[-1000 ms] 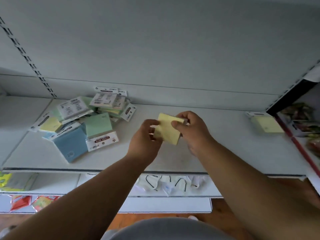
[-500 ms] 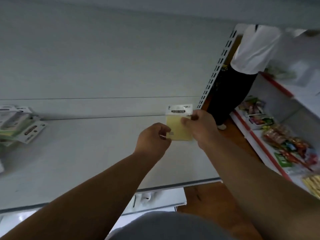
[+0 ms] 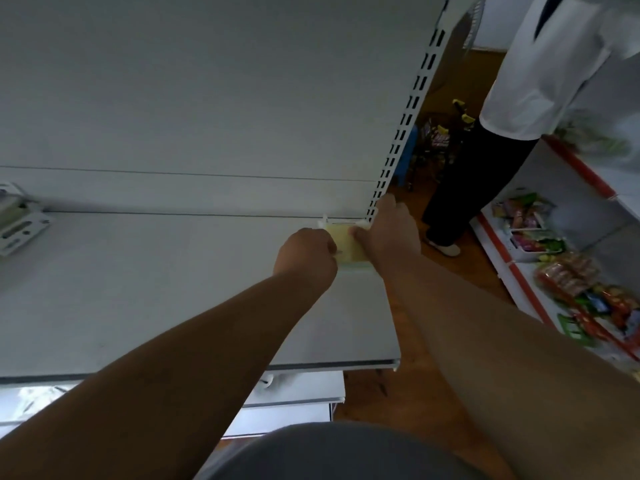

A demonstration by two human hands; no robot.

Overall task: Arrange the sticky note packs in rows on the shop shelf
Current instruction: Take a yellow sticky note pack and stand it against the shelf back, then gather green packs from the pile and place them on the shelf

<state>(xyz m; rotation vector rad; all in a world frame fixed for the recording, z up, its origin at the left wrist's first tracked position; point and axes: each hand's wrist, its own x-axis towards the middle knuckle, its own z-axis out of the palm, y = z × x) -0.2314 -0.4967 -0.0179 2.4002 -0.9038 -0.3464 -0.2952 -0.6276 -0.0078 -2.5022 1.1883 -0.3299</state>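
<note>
A yellow sticky note pack (image 3: pixel 347 247) with a white header sits at the far right back corner of the white shelf (image 3: pixel 173 289). My left hand (image 3: pixel 304 258) grips its left side with curled fingers. My right hand (image 3: pixel 388 233) holds its right edge, thumb on top. Another pack seems to lie under it, mostly hidden. At the far left edge of the view, a few packs of the loose pile (image 3: pixel 17 220) show.
The slotted shelf upright (image 3: pixel 401 133) stands just behind my right hand. A person in a white top and dark trousers (image 3: pixel 485 150) stands in the aisle to the right. A snack shelf (image 3: pixel 571 271) with colourful packets lines the right side. Lower shelves show beneath.
Both hands carried the yellow pack from the shelf's middle to its far right back corner and lowered it there. My view swung right, so the pile slid off to the left.
</note>
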